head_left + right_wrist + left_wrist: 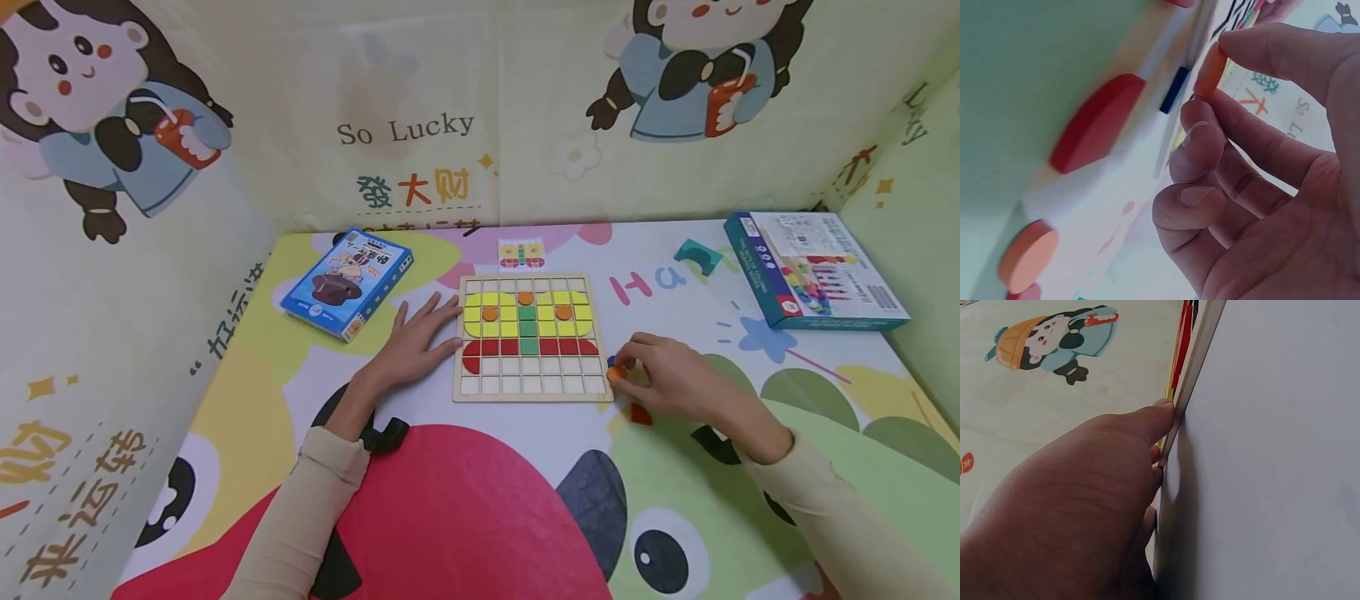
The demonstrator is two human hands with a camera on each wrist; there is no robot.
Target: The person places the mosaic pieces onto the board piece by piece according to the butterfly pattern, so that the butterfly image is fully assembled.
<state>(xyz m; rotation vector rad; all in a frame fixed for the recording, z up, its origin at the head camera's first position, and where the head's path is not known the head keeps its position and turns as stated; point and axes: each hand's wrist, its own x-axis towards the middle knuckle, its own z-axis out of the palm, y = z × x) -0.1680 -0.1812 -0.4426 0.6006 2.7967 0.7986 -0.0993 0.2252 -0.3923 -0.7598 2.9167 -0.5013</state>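
A wooden grid board (531, 397) lies on the table with yellow, red, green and orange pieces set in its cells. My left hand (405, 346) rests beside its left edge, fingers spread, thumb and fingertips touching the frame; the left wrist view shows that hand (1085, 487) against the rim. Just off the board's right edge, my right hand (675, 379) pinches an orange disc (1212, 70) between thumb and index finger. Near it on the table are a red quarter-round piece (1097, 125), a dark blue piece (1175, 90) and another orange disc (1029, 256).
Behind the board lies a small pattern card (521, 254) with a butterfly design. A blue box (348, 283) lies at the back left. At the back right are a teal arched piece (699, 257) and a larger box (817, 271). A black curved piece (386, 436) lies by the left wrist.
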